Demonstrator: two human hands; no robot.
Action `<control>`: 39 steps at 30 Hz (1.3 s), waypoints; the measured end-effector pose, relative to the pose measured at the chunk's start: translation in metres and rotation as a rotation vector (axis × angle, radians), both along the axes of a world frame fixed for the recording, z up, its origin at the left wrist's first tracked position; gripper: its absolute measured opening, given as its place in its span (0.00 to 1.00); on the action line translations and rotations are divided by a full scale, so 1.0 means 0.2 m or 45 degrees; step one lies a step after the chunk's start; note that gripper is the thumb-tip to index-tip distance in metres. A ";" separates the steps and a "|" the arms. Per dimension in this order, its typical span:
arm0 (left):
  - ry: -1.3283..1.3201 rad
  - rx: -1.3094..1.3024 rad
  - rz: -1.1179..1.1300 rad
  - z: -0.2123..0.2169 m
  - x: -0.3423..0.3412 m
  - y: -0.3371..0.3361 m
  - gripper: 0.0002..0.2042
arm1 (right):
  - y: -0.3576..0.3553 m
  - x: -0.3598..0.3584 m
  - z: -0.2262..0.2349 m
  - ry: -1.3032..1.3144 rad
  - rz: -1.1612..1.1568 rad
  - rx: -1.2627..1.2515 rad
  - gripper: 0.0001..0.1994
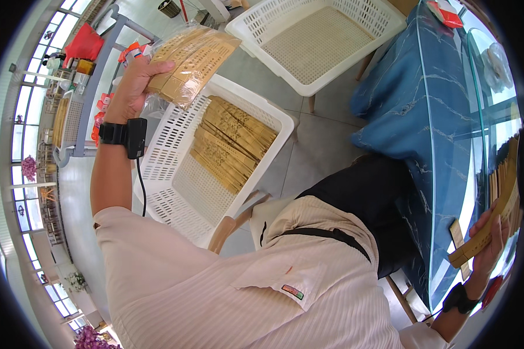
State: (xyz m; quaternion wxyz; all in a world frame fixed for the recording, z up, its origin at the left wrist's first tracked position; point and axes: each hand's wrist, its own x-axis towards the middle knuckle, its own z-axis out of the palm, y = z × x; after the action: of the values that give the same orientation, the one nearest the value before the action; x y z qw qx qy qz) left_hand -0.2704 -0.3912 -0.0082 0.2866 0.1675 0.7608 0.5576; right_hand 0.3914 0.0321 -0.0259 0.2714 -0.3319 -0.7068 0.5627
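Above the white basket [174, 192], left hand [135, 87] clamped on wrapped fan bundle [192, 61], long axis slanting up-right, right hand [494, 235] gripping folded fans [495, 224].

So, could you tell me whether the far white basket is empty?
Empty: the far white basket shows only bare mesh floor.

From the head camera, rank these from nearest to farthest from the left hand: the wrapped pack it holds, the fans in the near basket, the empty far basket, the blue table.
1. Wrapped pack: in the left hand itself.
2. Fans: in the near basket, just below and right of the hand.
3. Empty basket: farther right, at the top.
4. Blue table: far right.
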 end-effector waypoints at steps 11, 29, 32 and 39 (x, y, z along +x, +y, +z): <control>-0.108 -0.043 0.024 -0.04 0.25 -0.48 0.25 | -0.03 0.01 0.08 -0.087 0.107 0.087 0.17; -0.081 0.191 -0.302 0.05 0.24 0.39 0.26 | -0.32 -0.02 0.22 0.038 -0.225 -0.022 0.17; -0.208 0.313 -0.370 -0.13 0.14 0.89 0.22 | -0.34 0.09 0.18 0.041 -0.336 -0.065 0.16; -0.165 0.236 -0.259 -0.71 -0.27 1.90 0.13 | -0.42 0.27 0.22 -0.035 -0.679 -0.070 0.14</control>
State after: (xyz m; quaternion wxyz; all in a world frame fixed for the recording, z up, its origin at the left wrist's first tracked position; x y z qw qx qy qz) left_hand -0.3240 -0.0105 -0.1496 0.3735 0.2332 0.6652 0.6030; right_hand 0.4454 -0.0523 0.0178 0.3913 -0.5213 -0.5824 0.4857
